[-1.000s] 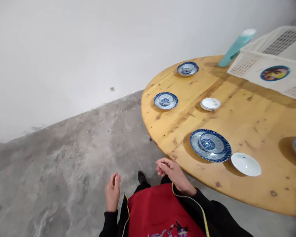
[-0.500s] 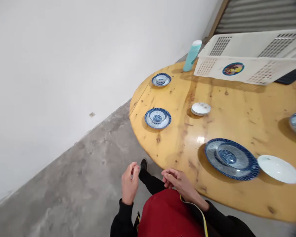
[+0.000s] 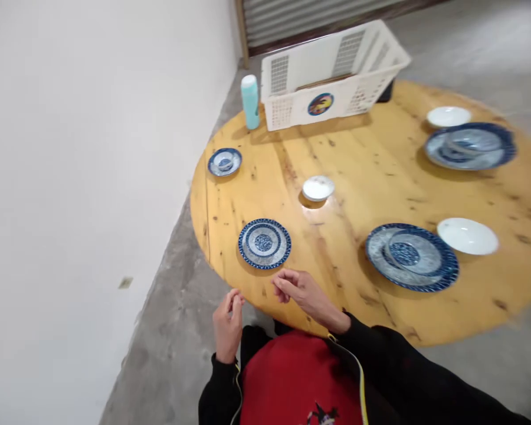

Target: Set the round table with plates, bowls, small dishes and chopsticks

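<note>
My left hand (image 3: 228, 324) hangs in the air just off the table's near left edge, its fingers loosely curled, the thumb a little apart, with nothing seen in it. Over the edge of the table, my right hand (image 3: 298, 290) is half curled and holds nothing visible. Closest to it lies a blue-and-white plate (image 3: 243, 257) bearing a patterned bowl (image 3: 264, 242); the hand appears not to touch them. To the right sits a larger blue-rimmed plate (image 3: 446, 268) with a bowl (image 3: 403, 254) on it, and a white bowl (image 3: 468, 236) is beside that plate.
The round wooden table (image 3: 371, 189) also bears a small plate and bowl (image 3: 225, 162), stacked white saucers (image 3: 317, 188), a turquoise bottle (image 3: 250, 103) and a white plastic basket (image 3: 292, 115). Far right are a large plate with bowl (image 3: 471, 146) and a white bowl (image 3: 449, 116). A white wall (image 3: 92, 147) stands left.
The view has turned to the right and come nearer the table, bringing the far right dishes into sight. My right hand is now over the table's edge; both hands stay loosely curled.
</note>
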The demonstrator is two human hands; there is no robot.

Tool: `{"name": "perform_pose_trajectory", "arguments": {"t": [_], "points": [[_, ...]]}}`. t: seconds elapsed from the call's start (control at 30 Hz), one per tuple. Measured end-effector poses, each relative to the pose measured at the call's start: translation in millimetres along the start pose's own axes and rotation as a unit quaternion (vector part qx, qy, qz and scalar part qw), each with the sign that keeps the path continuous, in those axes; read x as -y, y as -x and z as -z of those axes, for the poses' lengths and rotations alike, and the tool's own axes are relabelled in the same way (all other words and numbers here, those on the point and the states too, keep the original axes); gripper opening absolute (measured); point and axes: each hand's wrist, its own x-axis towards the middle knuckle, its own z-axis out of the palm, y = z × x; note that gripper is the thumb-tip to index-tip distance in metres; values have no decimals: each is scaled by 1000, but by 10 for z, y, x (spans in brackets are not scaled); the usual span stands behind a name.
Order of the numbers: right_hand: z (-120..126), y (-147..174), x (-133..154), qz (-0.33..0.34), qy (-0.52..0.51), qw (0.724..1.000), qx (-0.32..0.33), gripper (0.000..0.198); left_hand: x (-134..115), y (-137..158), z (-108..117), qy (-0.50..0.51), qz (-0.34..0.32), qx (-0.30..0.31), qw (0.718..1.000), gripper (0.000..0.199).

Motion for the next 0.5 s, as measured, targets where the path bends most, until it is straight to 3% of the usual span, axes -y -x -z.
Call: {"name": "perform_pose_trajectory", "arguments": {"t": [0.1, 0.2, 0.33, 0.5], "points": [[240, -298, 66, 56, 37, 992, -107, 28, -214, -591, 28, -6, -43, 67, 997, 33], [591, -668, 86, 69, 73, 964, -246, 21, -442, -1225, 29, -3, -85, 121, 989, 32], [1018, -1189, 136, 14, 47, 905, -424, 10, -604, -2108, -15, 16, -130, 183, 974, 32], [1329, -1732, 225, -38, 40, 813, -579, 9, -566, -3075, -58, 14, -157, 263, 952, 32]]}}
